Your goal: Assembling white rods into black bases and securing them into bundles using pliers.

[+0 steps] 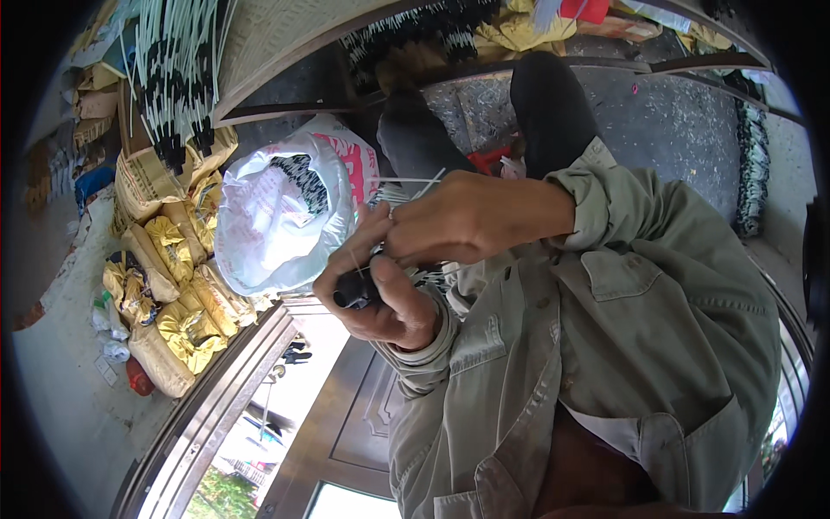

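My left hand (pixel 393 303) is closed around a short black cylindrical piece (pixel 353 290) with a round hole in its end. Over it lies my right hand (pixel 475 216), fingers bent and pressed together against the left hand's fingers. What its fingertips hold is hidden. Thin pale strips (pixel 430 183) stick out just beyond the right knuckles; I cannot tell whether a hand holds them. Close by on the left stands an open white plastic sack (pixel 281 251), with many small black and pale pieces (pixel 298 177) inside.
Long pale strips with black ends (pixel 177 86) hang in a bundle at upper left. Below them are brown and yellow paper-wrapped packs (pixel 177 285). A brown door (pixel 359 415) stands at the bottom. Small scraps litter the grey floor (pixel 666 130); a red object (pixel 490 160) is between my legs.
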`<state>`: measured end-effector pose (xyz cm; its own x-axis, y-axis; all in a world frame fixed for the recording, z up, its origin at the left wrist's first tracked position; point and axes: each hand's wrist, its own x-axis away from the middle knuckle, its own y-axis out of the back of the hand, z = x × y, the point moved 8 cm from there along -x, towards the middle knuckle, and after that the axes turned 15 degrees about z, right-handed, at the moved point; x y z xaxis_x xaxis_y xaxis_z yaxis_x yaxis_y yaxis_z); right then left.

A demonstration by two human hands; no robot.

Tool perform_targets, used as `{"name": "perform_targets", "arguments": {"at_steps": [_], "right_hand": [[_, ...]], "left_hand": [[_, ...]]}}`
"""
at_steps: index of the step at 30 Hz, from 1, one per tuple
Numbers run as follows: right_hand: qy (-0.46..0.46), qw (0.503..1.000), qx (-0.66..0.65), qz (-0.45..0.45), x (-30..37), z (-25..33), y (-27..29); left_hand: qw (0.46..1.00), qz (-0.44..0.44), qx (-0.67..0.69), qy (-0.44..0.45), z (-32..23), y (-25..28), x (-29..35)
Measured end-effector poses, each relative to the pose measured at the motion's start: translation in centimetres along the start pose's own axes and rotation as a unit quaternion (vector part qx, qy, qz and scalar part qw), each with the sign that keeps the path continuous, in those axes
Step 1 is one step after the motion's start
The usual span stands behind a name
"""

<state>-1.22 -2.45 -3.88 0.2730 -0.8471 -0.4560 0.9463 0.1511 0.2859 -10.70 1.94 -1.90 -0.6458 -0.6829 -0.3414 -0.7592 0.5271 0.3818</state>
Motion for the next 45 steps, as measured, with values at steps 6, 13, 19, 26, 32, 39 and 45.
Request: {"name": "perform_targets", "arguments": {"at_steps": [6,13,19,26,32,39,45], "right_hand": [[-0.143,0.952,-0.271,-0.026,2.7,-3.2,0.3],[-0.173,0.969,-0.176,-0.015,3.4,-3.2,2.5],[-0.265,0.861,0.398,-0.174,4.7,-0.9,17.7],[-0.393,0.607,0.687,-0.074,2.3,-6.8,25.5],[-0.384,0.682,0.613,-0.104,0.9,-5.7,25.5],[-0.087,0.932,-0.094,-0.338,0.6,-5.1,23.7],[-0.128,0.944,-0.221,-0.208,5.4,-5.1,9.2]], "left_hand": [[0.995,0.051,0.077,-0.039,-0.1,-1.7,-0.7],[0.996,0.083,0.021,0.009,-0.8,-2.9,-1.3],[0.998,-0.018,0.062,-0.024,-0.8,-0.3,-3.1],[0.997,0.073,0.036,-0.018,0.1,-4.0,-3.3],[0.998,0.043,0.046,0.018,0.6,-1.2,-2.5],[0.999,0.040,-0.003,0.003,0.7,-0.4,-1.8],[0.998,0.027,0.034,0.040,1.8,0.8,-1.7]]}}
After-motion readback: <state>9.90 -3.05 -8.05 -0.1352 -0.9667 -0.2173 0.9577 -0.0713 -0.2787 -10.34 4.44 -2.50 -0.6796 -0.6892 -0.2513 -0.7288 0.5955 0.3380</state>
